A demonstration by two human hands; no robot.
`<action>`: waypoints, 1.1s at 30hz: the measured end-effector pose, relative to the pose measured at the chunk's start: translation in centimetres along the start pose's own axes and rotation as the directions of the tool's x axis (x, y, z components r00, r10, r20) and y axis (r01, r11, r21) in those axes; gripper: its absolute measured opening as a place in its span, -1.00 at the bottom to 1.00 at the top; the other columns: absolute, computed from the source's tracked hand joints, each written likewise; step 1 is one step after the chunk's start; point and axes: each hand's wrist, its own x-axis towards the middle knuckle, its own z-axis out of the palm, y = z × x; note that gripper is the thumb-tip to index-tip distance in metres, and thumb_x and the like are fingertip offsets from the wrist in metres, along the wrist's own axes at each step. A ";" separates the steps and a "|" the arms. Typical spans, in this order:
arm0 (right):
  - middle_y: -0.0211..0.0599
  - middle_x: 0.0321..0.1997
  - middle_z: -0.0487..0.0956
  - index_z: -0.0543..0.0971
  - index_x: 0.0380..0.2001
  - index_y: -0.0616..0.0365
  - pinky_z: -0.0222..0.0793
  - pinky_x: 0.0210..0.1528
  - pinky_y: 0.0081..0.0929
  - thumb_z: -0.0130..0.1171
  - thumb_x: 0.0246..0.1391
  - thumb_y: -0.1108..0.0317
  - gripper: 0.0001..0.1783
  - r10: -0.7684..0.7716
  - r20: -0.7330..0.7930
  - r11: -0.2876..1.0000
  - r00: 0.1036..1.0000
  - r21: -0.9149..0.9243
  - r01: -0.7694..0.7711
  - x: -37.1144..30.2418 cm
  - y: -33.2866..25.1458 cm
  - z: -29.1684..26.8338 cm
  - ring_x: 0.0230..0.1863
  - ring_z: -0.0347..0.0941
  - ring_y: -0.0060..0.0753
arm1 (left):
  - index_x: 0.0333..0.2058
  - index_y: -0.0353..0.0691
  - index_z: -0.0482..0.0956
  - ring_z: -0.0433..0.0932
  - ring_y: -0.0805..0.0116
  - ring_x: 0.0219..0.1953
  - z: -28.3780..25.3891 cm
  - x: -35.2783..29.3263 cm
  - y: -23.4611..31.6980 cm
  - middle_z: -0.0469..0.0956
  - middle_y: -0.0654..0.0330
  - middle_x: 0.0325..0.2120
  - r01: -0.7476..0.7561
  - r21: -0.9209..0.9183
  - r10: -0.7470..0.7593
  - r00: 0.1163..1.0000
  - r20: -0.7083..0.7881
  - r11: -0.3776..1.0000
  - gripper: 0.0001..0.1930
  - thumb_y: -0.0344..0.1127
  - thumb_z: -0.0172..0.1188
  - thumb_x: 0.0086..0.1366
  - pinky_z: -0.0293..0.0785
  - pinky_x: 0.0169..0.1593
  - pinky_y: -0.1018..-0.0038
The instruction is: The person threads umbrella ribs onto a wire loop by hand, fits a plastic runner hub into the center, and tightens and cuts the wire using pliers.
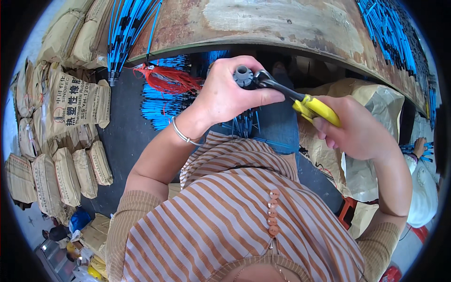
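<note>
My left hand (221, 96) is closed around a dark grey, ribbed round plastic piece (244, 79) with a hole in its end. Yellow-handled pliers (323, 111) lie in my right hand (359, 127), its fingers wrapped round the grips. Their dark metal jaws reach the side of the round piece, close to my left thumb. Whether the jaws bite on anything there is too small to tell. Both hands are over my lap, just this side of the table edge.
A worn wooden table (282, 28) curves across the top, with bundles of blue rods (124, 33) at its left. Red strings (171, 81) hang below its edge. Brown sacks (68, 176) are piled at left; an opened paper bag (371, 101) stands right, near another person's hand (419, 146).
</note>
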 end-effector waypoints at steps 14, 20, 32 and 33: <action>-0.31 -0.27 0.43 0.32 -0.03 0.22 0.37 -0.40 -0.60 0.14 -0.04 0.37 -0.54 -0.441 -0.227 0.585 0.868 0.661 0.470 5.2 7.0 3.2 -0.39 0.40 -0.54 | -0.17 -0.33 0.41 0.49 0.55 -0.37 -1.5 0.2 -2.7 0.56 0.24 -0.43 -0.073 -0.226 0.069 0.997 -0.026 0.971 -0.54 -0.48 0.35 -0.11 0.43 -0.24 0.59; -0.18 -0.06 0.36 0.25 0.07 0.18 0.41 -0.18 -0.41 0.09 -0.09 0.48 -0.43 -0.345 -0.352 0.618 0.870 0.613 0.493 5.6 8.0 3.5 -0.13 0.39 -0.36 | -0.21 -0.31 0.42 0.49 0.51 -0.33 -1.4 -0.3 -4.1 0.55 0.21 -0.39 0.062 -0.388 -0.061 0.998 0.015 0.919 -0.58 -0.50 0.34 -0.10 0.44 -0.23 0.55; -0.15 0.05 0.32 0.43 -0.05 0.02 0.17 0.16 -0.10 0.05 -0.19 0.60 -0.48 -0.947 -0.322 0.319 0.012 -0.942 -0.101 9.0 8.2 2.9 0.09 0.21 -0.03 | -0.32 -0.29 0.49 0.46 0.58 -0.43 -0.5 -0.7 -3.5 0.52 0.30 -0.51 0.004 -0.355 0.003 1.000 0.020 0.935 -0.62 -0.44 0.42 -0.17 0.41 -0.31 0.59; -0.16 0.05 0.32 0.44 -0.06 0.01 0.17 0.15 -0.08 0.06 -0.18 0.59 -0.49 -0.956 -0.293 0.292 -0.011 -0.949 -0.118 9.0 8.0 3.0 0.08 0.21 -0.03 | -0.33 -0.28 0.50 0.45 0.59 -0.44 -0.6 -0.7 -3.4 0.51 0.32 -0.52 0.007 -0.325 -0.005 1.000 0.008 0.946 -0.63 -0.43 0.43 -0.17 0.40 -0.32 0.60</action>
